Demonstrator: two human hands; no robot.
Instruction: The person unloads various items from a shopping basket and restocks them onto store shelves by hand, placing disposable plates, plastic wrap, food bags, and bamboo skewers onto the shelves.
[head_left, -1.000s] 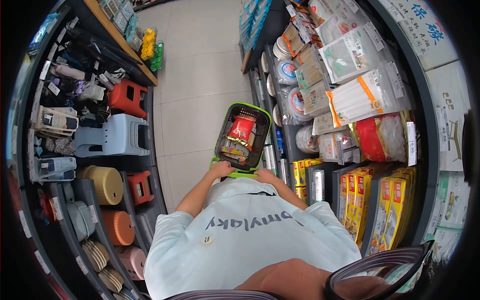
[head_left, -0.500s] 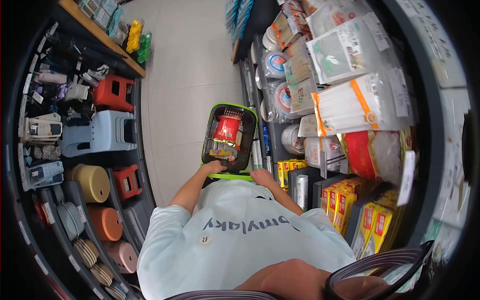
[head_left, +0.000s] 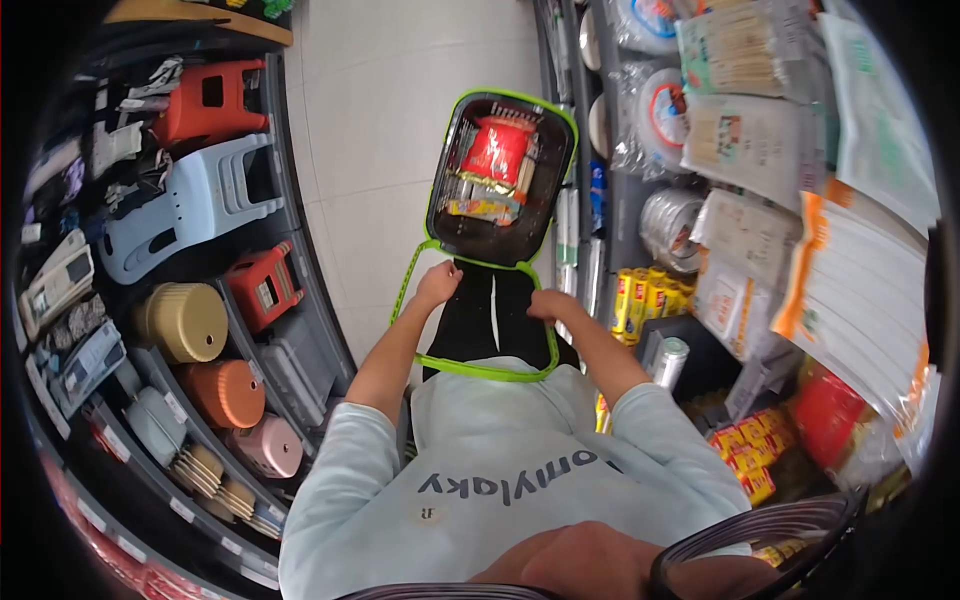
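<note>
A black shopping basket [head_left: 541, 215] with a green rim is in front of me in the head view. In it lie a red packet [head_left: 497, 150] with a gold edge and a small yellow box [head_left: 478, 209]. The green basket handle [head_left: 480, 371] is folded down towards my body. My left hand [head_left: 437, 284] is inside the handle loop, its fingers curled with nothing visible in them. Curled against the loop's right side is my right hand [head_left: 553, 305], covering part of it. Whether the basket rests on the floor cannot be made out.
Left shelves hold a red stool [head_left: 213, 104], a blue stool [head_left: 200, 200] and a yellow round tub [head_left: 181, 322]. On the right, packaged skewers [head_left: 740, 50], yellow boxes [head_left: 650, 300] and plastic packs jut towards the aisle. Pale floor tiles [head_left: 345, 240] run between.
The handle loop has opened out between the basket and my body. My hands are off the basket's near rim and farther apart. The view has shifted, and the basket appears higher and farther right.
</note>
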